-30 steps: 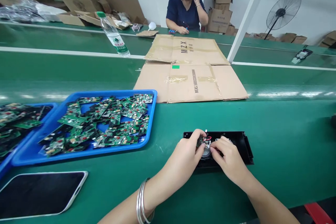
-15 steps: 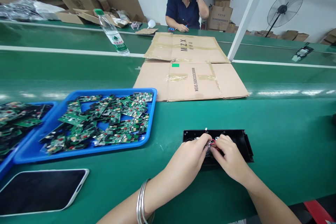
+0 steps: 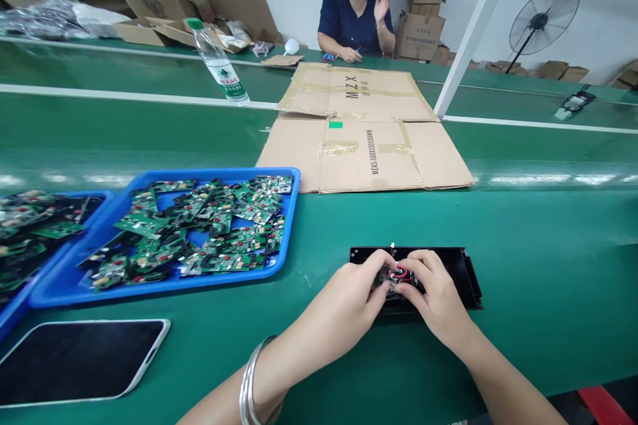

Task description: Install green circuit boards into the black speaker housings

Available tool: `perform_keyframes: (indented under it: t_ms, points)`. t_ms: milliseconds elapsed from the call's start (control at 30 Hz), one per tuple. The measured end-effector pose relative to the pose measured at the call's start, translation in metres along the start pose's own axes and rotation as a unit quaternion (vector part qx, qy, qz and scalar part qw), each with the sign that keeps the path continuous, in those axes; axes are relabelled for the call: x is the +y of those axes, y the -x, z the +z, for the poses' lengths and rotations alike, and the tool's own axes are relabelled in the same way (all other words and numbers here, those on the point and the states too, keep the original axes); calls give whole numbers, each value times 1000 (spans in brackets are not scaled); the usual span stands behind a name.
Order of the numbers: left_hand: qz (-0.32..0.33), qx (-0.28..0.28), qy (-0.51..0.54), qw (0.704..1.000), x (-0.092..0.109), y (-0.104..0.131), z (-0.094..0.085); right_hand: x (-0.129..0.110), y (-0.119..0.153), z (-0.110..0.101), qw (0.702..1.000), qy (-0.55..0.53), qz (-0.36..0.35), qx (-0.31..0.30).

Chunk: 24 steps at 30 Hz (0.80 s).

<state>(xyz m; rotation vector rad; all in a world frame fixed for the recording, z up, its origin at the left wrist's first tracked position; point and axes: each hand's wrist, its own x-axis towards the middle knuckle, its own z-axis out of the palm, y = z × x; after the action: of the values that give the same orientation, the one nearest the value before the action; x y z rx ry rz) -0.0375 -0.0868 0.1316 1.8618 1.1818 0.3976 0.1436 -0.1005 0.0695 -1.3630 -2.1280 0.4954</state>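
Note:
A long black plastic housing (image 3: 451,272) lies on the green table in front of me, and both hands are bent over its left half. My left hand (image 3: 361,289) is closed in a pinch over small parts inside it; what its fingertips hold is too small and covered to name. From the right, my right hand (image 3: 436,289) pinches at a looped red wire (image 3: 399,272), its thumb and fingers close to the left fingertips. A small white connector (image 3: 393,246) pokes past the housing's far edge. The fingers hide much of the interior.
Blue trays (image 3: 292,226) of green circuit boards (image 3: 219,229) stand to the left, with a phone (image 3: 80,362) nearer me. Flattened cardboard (image 3: 349,153) lies ahead, beside a water bottle (image 3: 222,66). Across the table sits a co-worker (image 3: 356,20); a white post (image 3: 468,33) rises nearby.
My left fingers have drawn back slightly, and the red wire loop shows more between my hands. The co-worker's raised hand has moved away from the head. The housing stays in place.

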Motion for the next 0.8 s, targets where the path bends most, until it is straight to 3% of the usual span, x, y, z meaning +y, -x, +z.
perform_keyframes:
  t_ms: [133, 233, 333, 433, 500, 600, 700, 800]
  points:
    - [-71, 12, 13, 997, -1, 3, 0, -5, -3, 0, 994, 89, 15, -58]
    - [-87, 17, 18, 996, -2, 3, 0, -6, -3, -1, 993, 78, 30, -85]
    - [-89, 29, 24, 995, -2, 0, 3, 1, -1, -2, 996, -40, 82, -23]
    - [-89, 38, 18, 995, -3, -3, 9, 10, 2, -4, 968, -165, 176, 63]
    - [-92, 51, 7, 994, -4, -6, 13, 14, 4, -6, 953, -212, 206, 73]
    - [-99, 75, -3, 992, -8, -8, 18, 14, 6, -8, 958, -214, 176, 68]
    - [-101, 94, -8, 990, -10, -10, 21, 10, 6, -11, 979, -175, 91, 60]
    - [-88, 76, -4, 993, -9, -10, 21, 6, 5, -11, 990, -132, 6, 39]
